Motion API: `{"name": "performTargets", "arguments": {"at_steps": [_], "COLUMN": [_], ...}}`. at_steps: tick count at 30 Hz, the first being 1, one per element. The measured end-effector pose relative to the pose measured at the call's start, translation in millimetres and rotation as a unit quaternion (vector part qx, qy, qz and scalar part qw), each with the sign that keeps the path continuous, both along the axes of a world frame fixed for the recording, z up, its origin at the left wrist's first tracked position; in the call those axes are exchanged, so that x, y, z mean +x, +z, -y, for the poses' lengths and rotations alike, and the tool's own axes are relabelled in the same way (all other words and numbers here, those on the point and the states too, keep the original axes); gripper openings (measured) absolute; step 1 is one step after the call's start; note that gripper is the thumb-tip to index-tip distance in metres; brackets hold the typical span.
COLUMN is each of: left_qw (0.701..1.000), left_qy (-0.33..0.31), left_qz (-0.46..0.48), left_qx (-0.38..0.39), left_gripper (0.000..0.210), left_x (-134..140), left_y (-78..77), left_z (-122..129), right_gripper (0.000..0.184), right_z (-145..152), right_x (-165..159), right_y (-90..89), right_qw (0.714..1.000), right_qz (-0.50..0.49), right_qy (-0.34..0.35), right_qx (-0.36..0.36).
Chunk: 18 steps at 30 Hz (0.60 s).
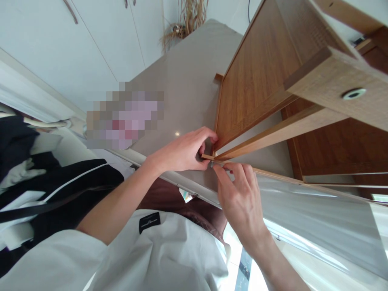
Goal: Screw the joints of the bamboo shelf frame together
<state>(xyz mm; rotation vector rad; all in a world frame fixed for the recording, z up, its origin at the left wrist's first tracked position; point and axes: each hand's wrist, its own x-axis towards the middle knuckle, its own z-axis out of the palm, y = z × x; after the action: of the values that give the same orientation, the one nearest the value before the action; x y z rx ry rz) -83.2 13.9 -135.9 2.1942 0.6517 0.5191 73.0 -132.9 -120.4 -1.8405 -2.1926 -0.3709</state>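
Observation:
A brown wooden frame piece of furniture (257, 72) stands on the grey tabletop, its panels and slats spreading to the right. My left hand (183, 151) curls its fingers and thumb around the frame's near corner, where a small wooden strip (207, 157) sticks out. Close beside it, my right hand (239, 186) is closed in a pinch on a small silver metal piece (212, 164) at the strip. The fingers hide most of this piece, so its exact kind cannot be made out.
The grey tabletop (188, 76) reaches back to white cabinets (100, 32) and a bunch of dried stalks (192, 16). A blurred-out patch (130, 117) lies at its left edge. Dark clothing or bags (69, 182) are at the left. A light wooden bar with a metal-ringed hole (342, 87) juts out at the right.

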Motion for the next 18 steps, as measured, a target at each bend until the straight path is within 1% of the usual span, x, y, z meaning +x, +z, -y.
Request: {"name": "performTargets", "arguments": {"at_steps": [4, 9, 14, 18], "left_qw": [1.0, 1.0, 0.999, 0.999], "left_qy": [-0.004, -0.005, -0.014, -0.02], "left_qz": [0.004, 0.0, 0.012, 0.026], "left_qx": [0.004, 0.01, 0.027, 0.036], "left_gripper": [0.047, 0.046, 0.044, 0.042], "left_x": [0.2, -0.7, -0.7, -1.9], "left_y": [1.5, 1.4, -1.1, -3.0], "left_z": [-0.2, -0.9, -1.6, -2.7], "right_gripper": [0.031, 0.03, 0.029, 0.026], "right_z": [0.8, 0.4, 0.3, -0.9], "right_x": [-3.6, -11.1, -17.6, -19.4], "right_y": [5.3, 10.5, 13.4, 15.4], "right_qw": [0.999, 0.998, 0.995, 0.996], "right_qz": [0.028, 0.054, 0.084, 0.081], "right_qy": [-0.013, -0.019, -0.027, -0.026], "right_qx": [-0.027, -0.021, -0.038, -0.039]}}
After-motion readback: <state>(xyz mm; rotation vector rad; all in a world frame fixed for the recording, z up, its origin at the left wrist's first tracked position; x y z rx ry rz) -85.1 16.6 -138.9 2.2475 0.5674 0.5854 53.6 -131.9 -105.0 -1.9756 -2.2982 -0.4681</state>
